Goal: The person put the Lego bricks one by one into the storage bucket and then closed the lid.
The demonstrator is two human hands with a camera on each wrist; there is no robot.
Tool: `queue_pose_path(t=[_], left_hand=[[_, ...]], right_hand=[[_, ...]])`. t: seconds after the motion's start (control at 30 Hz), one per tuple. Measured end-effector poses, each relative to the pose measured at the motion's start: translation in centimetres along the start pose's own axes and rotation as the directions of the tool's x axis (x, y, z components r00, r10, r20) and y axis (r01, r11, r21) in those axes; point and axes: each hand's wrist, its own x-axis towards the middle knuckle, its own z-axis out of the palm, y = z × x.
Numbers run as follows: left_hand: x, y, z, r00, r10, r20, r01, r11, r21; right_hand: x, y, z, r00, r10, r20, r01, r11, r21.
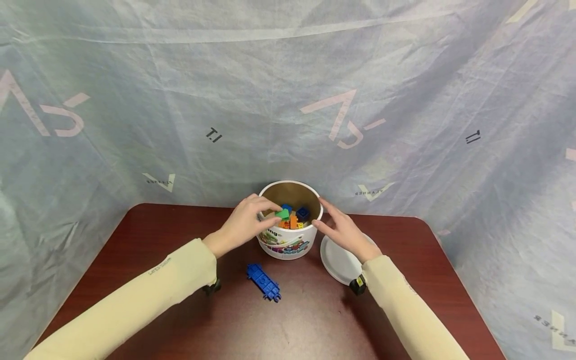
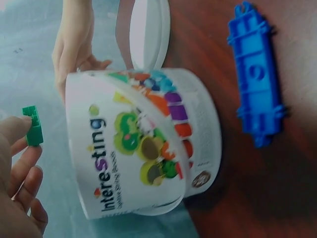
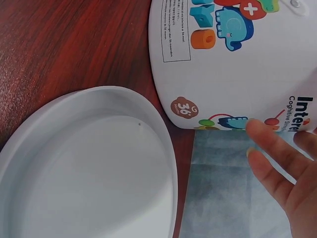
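Between thumb and fingertips my left hand (image 1: 243,222) pinches a green toy brick (image 1: 282,214), held over the mouth of a white printed bucket (image 1: 292,248). The left wrist view shows the studs of this green brick (image 2: 34,134) and the lettering on the bucket (image 2: 133,148). My right hand (image 1: 345,234) rests on the bucket's right rim with spread, nearly straight fingers. Inside the bucket lie several loose bricks, among them an orange brick (image 1: 294,222) and a dark blue brick (image 1: 303,214). The bucket's bottom is partly hidden.
A blue toy vehicle base (image 1: 263,283) with hooked ends lies on the dark red table (image 1: 180,260) in front of the bucket. The white lid (image 1: 337,262) lies right of it, partly under my right forearm. Behind the table hangs a grey cloth (image 1: 252,100).
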Motion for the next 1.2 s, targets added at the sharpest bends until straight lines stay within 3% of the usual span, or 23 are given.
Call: queue_pose_path(t=[0.17,0.33,0.93,1.2], left_hand=[[1.9,-0.6,-0.4,0.999,-0.021,0.028,0.020,0.999,0.038],[3.3,-1.1,-0.6,0.993,-0.088,0.076,0.082,0.994,0.077],[5.8,-3.1,0.3,0.971,-0.209,0.119,0.194,0.973,0.121],[6.3,-4.1,0.8,0.971,-0.213,0.109,0.201,0.974,0.107]], right_hand=[[0.0,0.1,-0.1,1.000,0.006,-0.002,-0.006,1.000,-0.007],[0.0,0.0,-0.2,1.000,0.016,0.006,-0.016,1.000,0.004],[0.0,0.2,0.2,1.000,0.020,0.013,-0.020,1.000,-0.008],[0.0,0.2,0.1,1.000,-0.001,0.011,0.001,1.000,-0.011]])
